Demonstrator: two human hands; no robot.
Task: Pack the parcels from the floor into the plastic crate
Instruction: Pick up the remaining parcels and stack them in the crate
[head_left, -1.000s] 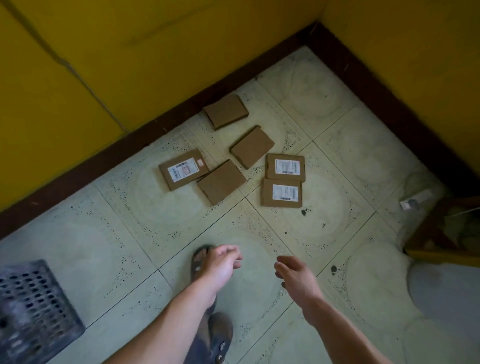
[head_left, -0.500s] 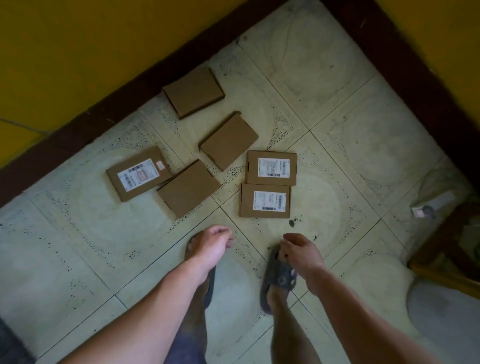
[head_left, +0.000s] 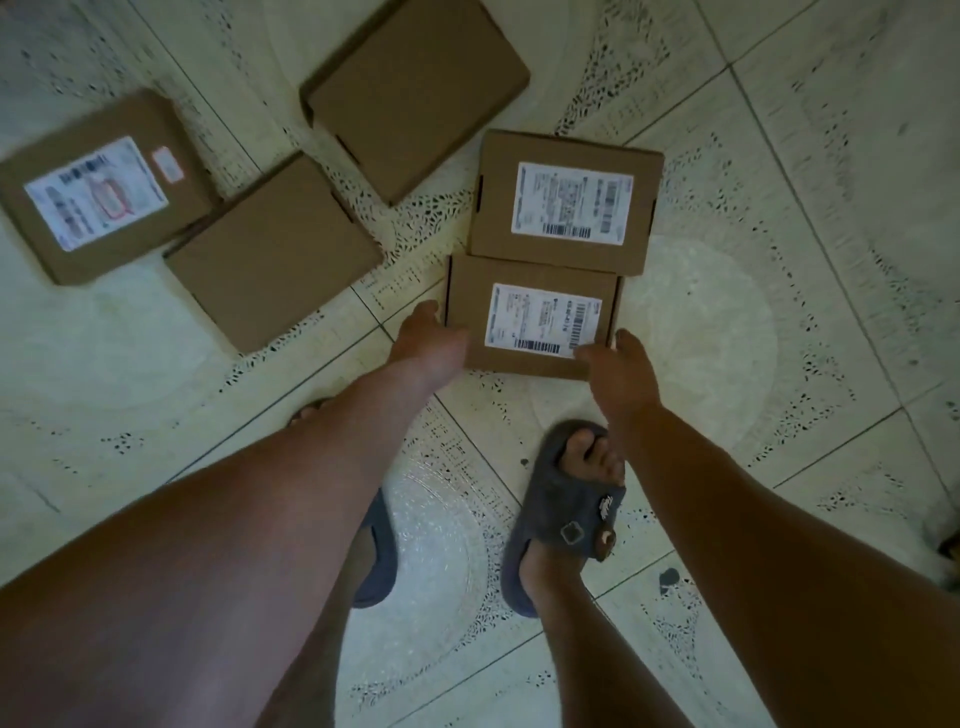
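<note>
Now L hand (head_left: 428, 343), R hand (head_left: 621, 371) at opposite sides of nearest parcel (head_left: 530, 317)

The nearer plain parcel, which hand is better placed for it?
Left. The left hand lies at the left edge of the near labelled parcel, closest to the plain parcel; the right hand is at its right corner.

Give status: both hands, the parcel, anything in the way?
Left hand at left edge of near labelled parcel, right hand at its right near corner; grip unclear. Parcel flat on floor. Second labelled parcel against its far edge; crate not in view.
</note>
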